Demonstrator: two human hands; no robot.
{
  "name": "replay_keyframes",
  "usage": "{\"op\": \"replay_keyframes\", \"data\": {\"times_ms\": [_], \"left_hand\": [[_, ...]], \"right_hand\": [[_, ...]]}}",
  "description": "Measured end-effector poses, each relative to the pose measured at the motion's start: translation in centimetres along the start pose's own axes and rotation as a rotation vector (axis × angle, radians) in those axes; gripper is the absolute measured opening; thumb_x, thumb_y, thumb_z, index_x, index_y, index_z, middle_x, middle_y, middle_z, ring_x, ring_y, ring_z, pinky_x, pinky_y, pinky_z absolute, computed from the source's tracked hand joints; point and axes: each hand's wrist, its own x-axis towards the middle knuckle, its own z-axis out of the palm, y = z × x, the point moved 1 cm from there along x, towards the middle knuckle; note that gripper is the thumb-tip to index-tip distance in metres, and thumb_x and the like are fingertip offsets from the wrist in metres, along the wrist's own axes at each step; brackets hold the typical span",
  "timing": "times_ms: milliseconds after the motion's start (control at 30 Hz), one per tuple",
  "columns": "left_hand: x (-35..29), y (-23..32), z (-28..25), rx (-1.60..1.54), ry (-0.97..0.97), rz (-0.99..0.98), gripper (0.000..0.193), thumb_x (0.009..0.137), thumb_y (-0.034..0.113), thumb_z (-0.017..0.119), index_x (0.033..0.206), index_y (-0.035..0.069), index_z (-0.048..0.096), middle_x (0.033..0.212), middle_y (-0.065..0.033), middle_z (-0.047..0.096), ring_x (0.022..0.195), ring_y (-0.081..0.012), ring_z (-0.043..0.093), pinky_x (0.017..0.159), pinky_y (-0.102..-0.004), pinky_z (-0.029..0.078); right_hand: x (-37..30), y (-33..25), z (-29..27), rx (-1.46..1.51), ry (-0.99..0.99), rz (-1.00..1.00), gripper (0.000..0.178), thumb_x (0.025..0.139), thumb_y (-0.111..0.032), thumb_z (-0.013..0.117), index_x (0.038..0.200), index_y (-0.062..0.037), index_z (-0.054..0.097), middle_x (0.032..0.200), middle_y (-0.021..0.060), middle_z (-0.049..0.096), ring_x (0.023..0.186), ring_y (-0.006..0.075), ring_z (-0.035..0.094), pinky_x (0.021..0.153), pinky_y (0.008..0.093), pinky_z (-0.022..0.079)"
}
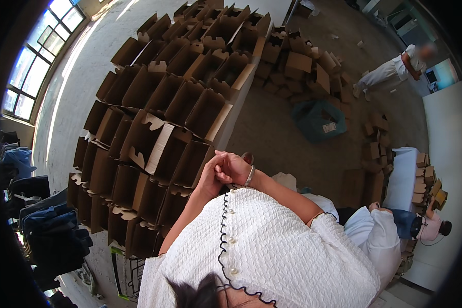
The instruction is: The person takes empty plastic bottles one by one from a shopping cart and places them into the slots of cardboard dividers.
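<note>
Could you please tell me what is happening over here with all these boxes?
The person in the white top has the left hand and right hand clasped together in front of the chest, holding no box. Beside them stand rows of open brown cardboard boxes. More boxes lie heaped on the floor, where another person stands.

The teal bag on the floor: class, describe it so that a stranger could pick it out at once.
Start from the big block of open brown cardboard boxes and look right, to the bare concrete floor. There a crumpled teal bag lies below a loose heap of boxes. It alone is blue-green and soft, with a pale label.
</note>
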Motion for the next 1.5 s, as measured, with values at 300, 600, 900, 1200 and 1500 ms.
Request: {"op": "replay_keyframes", "data": {"times_ms": [300,600,900,1200,1500], "left_hand": [[1.1,2.2,-2.2,0.014,-0.188,0.221,0.045,0.095,0.038,0.058,0.126,0.006,0.060,0.103,-0.0086,0.069,0.082,-0.0202,0.066,0.078,-0.0363,0.055],[2.5,5.6,-12.1,0.759,0.350,0.844,0.033,0.093,0.021,0.067,0.120,0.003,0.063,0.105,-0.0071,0.068,0.100,-0.0183,0.065,0.089,-0.0299,0.050],[2.8,4.3,-16.5,1.606,0.774,0.687,0.041,0.090,0.016,0.062,0.129,0.005,0.055,0.120,-0.0202,0.063,0.116,-0.0348,0.059,0.098,-0.0434,0.047],[5.0,4.2,-19.6,1.831,0.910,0.707,0.023,0.092,0.006,0.047,0.108,0.005,0.065,0.086,-0.0229,0.069,0.085,-0.0394,0.069,0.075,-0.0477,0.055],[4.7,3.7,-20.1,1.897,0.929,0.796,0.015,0.090,0.005,0.049,0.096,0.005,0.063,0.081,-0.0213,0.069,0.080,-0.0381,0.069,0.071,-0.0476,0.055]], "right_hand": [[-0.4,-1.1,0.1,-0.157,0.206,-0.189,0.052,0.103,-0.044,0.045,0.071,-0.0068,0.062,0.057,0.0038,0.061,0.044,0.0101,0.052,0.039,0.0220,0.040],[-0.9,-0.8,-1.8,-0.100,0.196,-0.170,0.046,0.102,-0.038,0.050,0.069,-0.0075,0.062,0.059,0.0044,0.061,0.045,0.0107,0.053,0.040,0.0209,0.039],[-1.1,-0.6,-1.4,-0.104,0.266,-0.163,0.043,0.102,-0.034,0.051,0.070,-0.0075,0.061,0.058,0.0041,0.060,0.043,0.0100,0.051,0.040,0.0216,0.039],[-1.2,-0.3,-1.9,-0.110,0.231,-0.156,0.041,0.101,-0.034,0.053,0.070,-0.0086,0.061,0.060,0.0032,0.061,0.046,0.0090,0.055,0.039,0.0203,0.039],[-1.6,0.2,-1.9,-0.096,0.218,-0.169,0.041,0.101,-0.034,0.053,0.071,-0.0077,0.062,0.060,0.0037,0.062,0.046,0.0093,0.054,0.040,0.0205,0.040]]}}
